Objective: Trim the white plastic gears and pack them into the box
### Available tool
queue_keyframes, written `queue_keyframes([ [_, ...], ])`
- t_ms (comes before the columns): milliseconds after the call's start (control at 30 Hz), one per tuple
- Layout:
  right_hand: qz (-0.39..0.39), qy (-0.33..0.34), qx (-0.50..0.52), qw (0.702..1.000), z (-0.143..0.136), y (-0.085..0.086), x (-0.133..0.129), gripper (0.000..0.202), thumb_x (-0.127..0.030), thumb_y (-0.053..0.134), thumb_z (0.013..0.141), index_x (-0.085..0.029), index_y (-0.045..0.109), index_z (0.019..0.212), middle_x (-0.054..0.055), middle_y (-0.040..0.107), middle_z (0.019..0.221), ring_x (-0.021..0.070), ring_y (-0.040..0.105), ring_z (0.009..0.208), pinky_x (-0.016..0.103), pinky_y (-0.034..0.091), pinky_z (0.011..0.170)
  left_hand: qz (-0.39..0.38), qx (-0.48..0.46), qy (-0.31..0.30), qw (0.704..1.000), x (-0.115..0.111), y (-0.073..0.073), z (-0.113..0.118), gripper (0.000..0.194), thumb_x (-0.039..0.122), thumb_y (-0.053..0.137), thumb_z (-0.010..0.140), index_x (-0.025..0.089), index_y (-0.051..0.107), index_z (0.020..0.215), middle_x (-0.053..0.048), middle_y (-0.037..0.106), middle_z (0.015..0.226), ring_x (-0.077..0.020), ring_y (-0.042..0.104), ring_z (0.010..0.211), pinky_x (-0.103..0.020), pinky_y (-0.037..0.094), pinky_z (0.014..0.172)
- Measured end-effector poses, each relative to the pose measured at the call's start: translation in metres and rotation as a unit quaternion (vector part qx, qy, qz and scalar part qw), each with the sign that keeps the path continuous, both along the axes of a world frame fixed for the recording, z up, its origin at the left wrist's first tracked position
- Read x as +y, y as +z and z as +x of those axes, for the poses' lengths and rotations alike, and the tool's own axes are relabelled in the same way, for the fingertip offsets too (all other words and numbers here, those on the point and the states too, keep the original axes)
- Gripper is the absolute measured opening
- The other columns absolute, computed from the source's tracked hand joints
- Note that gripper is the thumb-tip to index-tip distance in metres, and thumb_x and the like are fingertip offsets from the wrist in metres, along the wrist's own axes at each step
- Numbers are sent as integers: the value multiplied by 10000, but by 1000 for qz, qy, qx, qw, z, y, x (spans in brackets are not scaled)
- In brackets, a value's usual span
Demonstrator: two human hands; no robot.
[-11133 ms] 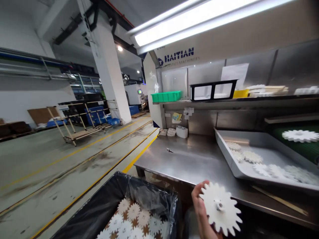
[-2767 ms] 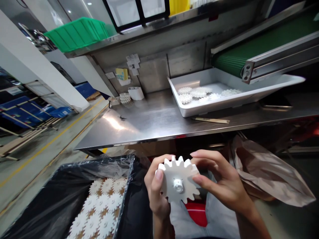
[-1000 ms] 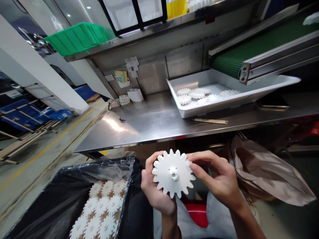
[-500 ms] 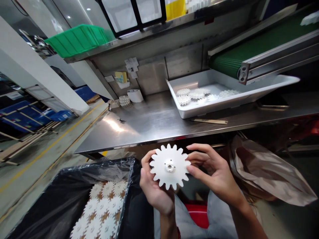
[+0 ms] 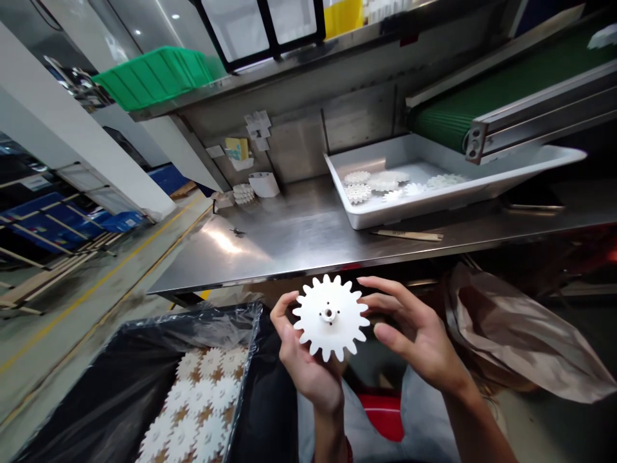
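A white plastic gear faces me, its round hub and small holes showing in the middle. My left hand grips it from the left and below, with part of the fingers hidden behind the disc. At the gear's right edge is my right hand, open, fingers spread and thumb off the teeth. Whether its middle fingertips touch the rim, I cannot tell. Down to the left, a bin lined with black plastic holds rows of similar white gears.
A steel table runs ahead of me, with a white tray of gears below a green conveyor belt. A wooden stick lies by the tray. A green crate sits on the shelf; a brown bag stands at right.
The gear has turned a little in my left hand and tipped slightly. My right thumb has come away from its edge, and the right fingers have shifted slightly.
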State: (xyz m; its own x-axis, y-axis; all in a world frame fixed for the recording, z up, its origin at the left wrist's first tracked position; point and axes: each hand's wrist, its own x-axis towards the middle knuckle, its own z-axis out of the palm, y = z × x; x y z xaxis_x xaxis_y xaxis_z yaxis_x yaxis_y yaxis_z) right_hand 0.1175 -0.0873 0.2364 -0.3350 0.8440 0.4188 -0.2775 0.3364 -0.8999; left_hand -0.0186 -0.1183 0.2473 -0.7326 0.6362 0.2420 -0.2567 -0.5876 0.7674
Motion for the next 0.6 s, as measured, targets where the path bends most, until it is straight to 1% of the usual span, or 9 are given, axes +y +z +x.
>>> queue_keyframes([
  [133,26,-10,-45,999,1,0,-2,693,-264,848,878,-430,564,1488,-24,796,1201,171,742,1129,259,577,1043,5,-9,38,999,0,10,2,304,421,558,940,202,676,1115,2,770,817,-166,710,631,-237,512,568],
  [200,36,-15,-68,997,0,0,-3,774,-247,891,830,-432,552,1501,-23,790,1219,183,740,1138,283,584,1052,2,-12,39,999,-1,13,2,326,456,585,916,208,676,1108,13,761,781,-160,700,599,-231,513,543],
  [300,53,-18,-79,995,-3,-1,-3,870,-247,931,786,-456,522,1525,-31,773,1289,189,730,1168,297,584,1068,-3,-24,38,999,-2,13,1,355,482,587,906,219,671,1129,11,755,758,-173,696,572,-242,523,502],
  [433,68,-13,-88,994,-6,-3,-1,916,-257,936,789,-467,482,1556,-25,737,1383,202,707,1240,305,574,1093,7,-38,49,998,-3,11,1,358,495,585,906,230,681,1128,-5,775,819,-186,713,600,-252,538,488],
  [600,77,-14,-94,992,-6,-5,-1,891,-253,935,794,-458,505,1546,-13,706,1450,213,703,1256,303,568,1096,30,-30,48,998,-6,11,3,339,497,546,937,251,688,1122,-3,784,862,-168,715,642,-247,560,574],
])
